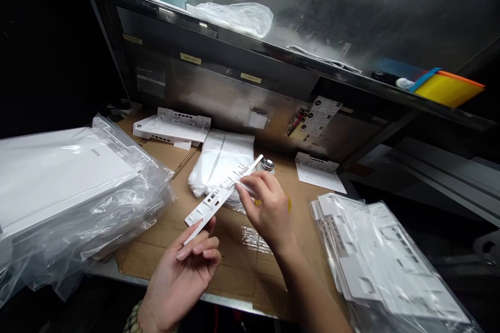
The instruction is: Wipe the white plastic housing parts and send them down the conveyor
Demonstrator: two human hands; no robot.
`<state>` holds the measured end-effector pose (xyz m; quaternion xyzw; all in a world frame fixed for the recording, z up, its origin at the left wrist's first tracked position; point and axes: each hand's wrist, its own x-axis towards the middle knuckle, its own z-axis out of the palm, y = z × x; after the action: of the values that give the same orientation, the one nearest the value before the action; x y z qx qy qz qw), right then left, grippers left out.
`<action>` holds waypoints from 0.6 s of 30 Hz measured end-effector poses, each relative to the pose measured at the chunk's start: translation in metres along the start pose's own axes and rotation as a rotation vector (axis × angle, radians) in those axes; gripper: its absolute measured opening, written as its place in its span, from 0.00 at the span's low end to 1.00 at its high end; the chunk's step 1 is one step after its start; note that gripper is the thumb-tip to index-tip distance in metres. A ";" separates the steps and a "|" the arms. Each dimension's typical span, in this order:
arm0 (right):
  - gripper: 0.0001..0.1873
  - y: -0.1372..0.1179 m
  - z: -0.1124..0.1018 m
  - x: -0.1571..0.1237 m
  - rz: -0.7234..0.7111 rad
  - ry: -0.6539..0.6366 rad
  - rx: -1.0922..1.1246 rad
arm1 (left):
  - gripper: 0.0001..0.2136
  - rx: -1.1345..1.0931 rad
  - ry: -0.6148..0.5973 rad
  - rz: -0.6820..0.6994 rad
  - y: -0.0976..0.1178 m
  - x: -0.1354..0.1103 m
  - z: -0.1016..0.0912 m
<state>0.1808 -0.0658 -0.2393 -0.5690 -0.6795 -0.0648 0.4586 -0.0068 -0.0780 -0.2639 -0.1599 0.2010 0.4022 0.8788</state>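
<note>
A long, narrow white plastic panel with slots and square cutouts is held at a slant above the bench. My left hand grips its lower end between thumb and fingers, the other fingers loosely curled. My right hand is pinched at the panel's upper half, close to its edge. A thin white piece shows between its thumb and fingers; its kind is mostly hidden by the hand. Behind the panel lies a stack of clear plastic bags. A small container with a shiny metal top stands just beyond my right hand.
Bagged white panels are piled at left, and more bagged white housings at right. White housings and a smaller white part sit at the back of the cardboard-covered bench. Overhead, a shelf holds bags and a yellow item.
</note>
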 end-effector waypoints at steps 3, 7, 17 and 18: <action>0.06 -0.022 0.008 -0.013 -0.097 -0.051 -0.028 | 0.14 -0.029 0.014 0.007 0.002 0.001 0.001; 0.06 -0.027 0.014 -0.019 -0.169 -0.099 -0.030 | 0.16 -0.042 0.022 0.012 0.005 0.004 0.000; 0.08 0.040 -0.001 0.041 0.031 0.109 -0.105 | 0.15 -0.056 0.027 0.000 0.001 0.002 0.006; 0.08 0.030 0.001 0.036 0.017 0.079 -0.089 | 0.15 -0.067 0.026 0.004 0.001 0.002 0.007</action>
<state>0.2079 -0.0291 -0.2273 -0.5914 -0.6525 -0.1135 0.4601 -0.0047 -0.0724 -0.2587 -0.1942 0.1988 0.4082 0.8696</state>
